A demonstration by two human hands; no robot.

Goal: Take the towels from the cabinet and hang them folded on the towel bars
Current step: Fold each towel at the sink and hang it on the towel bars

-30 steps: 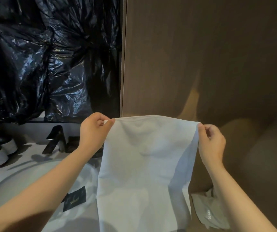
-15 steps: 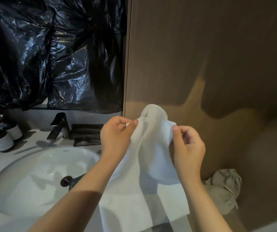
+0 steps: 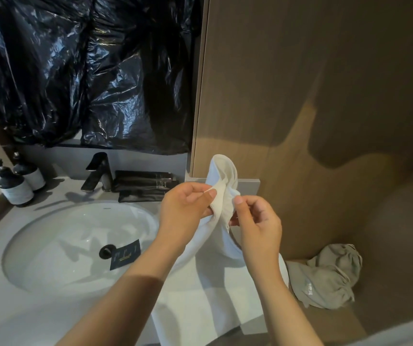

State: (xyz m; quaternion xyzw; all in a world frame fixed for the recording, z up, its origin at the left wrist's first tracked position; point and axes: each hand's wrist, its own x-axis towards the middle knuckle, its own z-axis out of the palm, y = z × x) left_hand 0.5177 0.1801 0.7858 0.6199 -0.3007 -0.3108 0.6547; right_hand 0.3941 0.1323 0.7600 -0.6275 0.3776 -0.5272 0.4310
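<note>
A white towel (image 3: 208,295) hangs in front of me over the counter edge, its top doubled into a loop that stands above my fingers. My left hand (image 3: 185,211) pinches one top corner between thumb and fingers. My right hand (image 3: 256,222) pinches the other corner right beside it, so both corners nearly meet. The lower part of the towel drapes down past the counter. No towel bar or cabinet shelf is in view.
A white oval sink (image 3: 75,245) with a black drain and a dark card lies at left. Behind it stand a black faucet (image 3: 98,171), two pump bottles (image 3: 13,186) and dark pouches (image 3: 143,183). Black plastic (image 3: 88,71) covers the mirror. A crumpled grey cloth (image 3: 325,275) lies beside the brown wall panel (image 3: 313,96).
My hands came together from wide apart, bringing the towel's two top corners close and folding it lengthwise. The view dropped lower toward the sink.
</note>
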